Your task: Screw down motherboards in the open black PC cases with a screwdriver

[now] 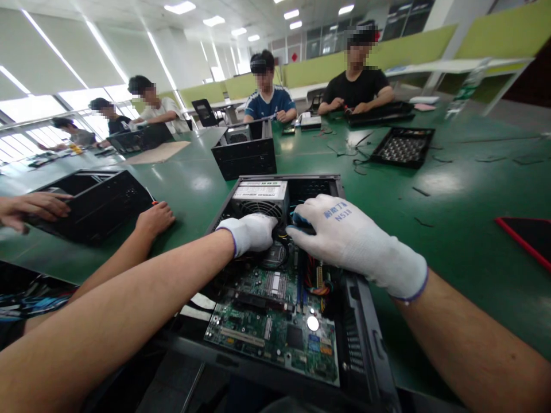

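An open black computer case lies in front of me, its green motherboard facing up. A silver power supply with a round fan grille sits at the case's far end. My left hand, in a white glove, is just below the fan grille with its fingers curled near dark cables; what they hold is hidden. Over the case's right side, my gloved right hand has thumb and fingers bent around thin cables beside the power supply. Coloured wires run down the board's right side.
At left, another person's hands touch a black case. Another open case stands beyond mine. A black tray and cable scraps lie on the green table. A red-edged black item is at right. Several people sit opposite.
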Available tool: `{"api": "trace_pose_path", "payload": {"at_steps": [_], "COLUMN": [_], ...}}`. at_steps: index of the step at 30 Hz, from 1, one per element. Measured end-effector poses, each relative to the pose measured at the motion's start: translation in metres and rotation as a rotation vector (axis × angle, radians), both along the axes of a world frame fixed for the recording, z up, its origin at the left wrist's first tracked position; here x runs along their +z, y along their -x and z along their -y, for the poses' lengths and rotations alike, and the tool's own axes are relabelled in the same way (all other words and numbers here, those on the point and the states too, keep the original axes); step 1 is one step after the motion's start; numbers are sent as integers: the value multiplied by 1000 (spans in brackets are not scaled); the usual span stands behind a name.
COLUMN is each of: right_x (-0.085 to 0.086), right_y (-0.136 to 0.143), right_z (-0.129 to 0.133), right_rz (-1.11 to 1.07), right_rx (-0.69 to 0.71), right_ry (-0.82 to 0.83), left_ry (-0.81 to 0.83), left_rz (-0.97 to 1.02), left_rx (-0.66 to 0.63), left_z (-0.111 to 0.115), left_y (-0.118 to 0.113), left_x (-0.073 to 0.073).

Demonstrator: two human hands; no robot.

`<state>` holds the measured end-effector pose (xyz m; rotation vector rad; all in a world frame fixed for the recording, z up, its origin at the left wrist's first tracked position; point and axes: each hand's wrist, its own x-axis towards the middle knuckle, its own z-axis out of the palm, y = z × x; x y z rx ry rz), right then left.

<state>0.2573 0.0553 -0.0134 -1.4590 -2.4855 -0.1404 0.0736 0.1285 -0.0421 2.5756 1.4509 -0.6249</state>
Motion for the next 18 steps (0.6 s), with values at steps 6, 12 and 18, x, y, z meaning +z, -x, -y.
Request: {"api": "trace_pose_path", "payload": {"at_steps": [6, 12, 18], "right_x": [0, 2, 2], "right_y": [-1, 0, 1], "right_z": [-1, 0, 1], "right_rz": [4, 25, 24], "right_rx": [8, 15, 12], "right_ry": [9, 28, 25], "left_ry": [30, 140, 238], "left_rz": [-4, -107, -180], "left_rx": [-19, -62, -112], "left_z": [0, 6, 11], "left_y": [-3, -6, -6], "left_x": [0, 6, 10]}}
